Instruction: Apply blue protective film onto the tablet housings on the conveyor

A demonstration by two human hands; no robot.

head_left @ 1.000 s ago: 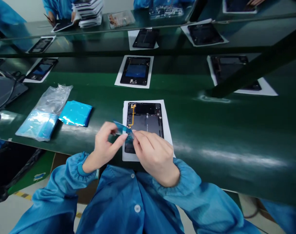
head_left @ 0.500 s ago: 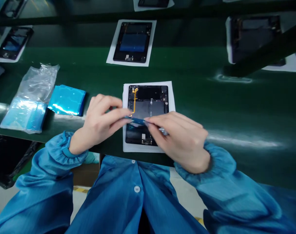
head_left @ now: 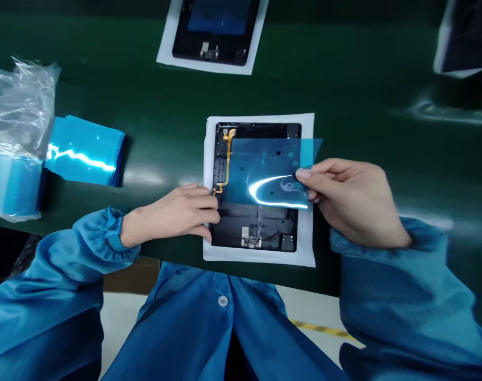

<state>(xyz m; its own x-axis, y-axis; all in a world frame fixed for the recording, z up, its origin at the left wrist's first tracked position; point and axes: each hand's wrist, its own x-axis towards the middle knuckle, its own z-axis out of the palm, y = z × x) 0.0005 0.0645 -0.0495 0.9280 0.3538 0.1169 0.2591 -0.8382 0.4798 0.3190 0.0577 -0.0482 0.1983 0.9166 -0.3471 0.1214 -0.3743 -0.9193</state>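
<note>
A tablet with its inside parts exposed (head_left: 272, 225) lies on a white sheet (head_left: 306, 233) in front of me. An orange ribbon cable (head_left: 228, 159) runs down its left side. Between thumb and fingers, my right hand (head_left: 352, 198) pinches the right edge of a clear blue film (head_left: 260, 164). The film spreads over the upper and middle part of the tablet; whether it touches the surface I cannot tell. My left hand (head_left: 181, 211) grips the tablet's lower left edge, its fingers curled over the rim and its thumb near the bottom corner.
On the left, a stack of blue film sheets (head_left: 85, 151) lies beside a clear plastic bag (head_left: 18, 116) containing more blue sheets. Another opened tablet (head_left: 212, 45) rests on white backing at the far side of the green table (head_left: 145, 95). One more tablet (head_left: 466, 37) is partly visible at upper right.
My right hand has moved right, and the film, earlier seen narrow between both hands, now spreads over the tablet. My left hand has let go of the film and moved down to the tablet's edge.
</note>
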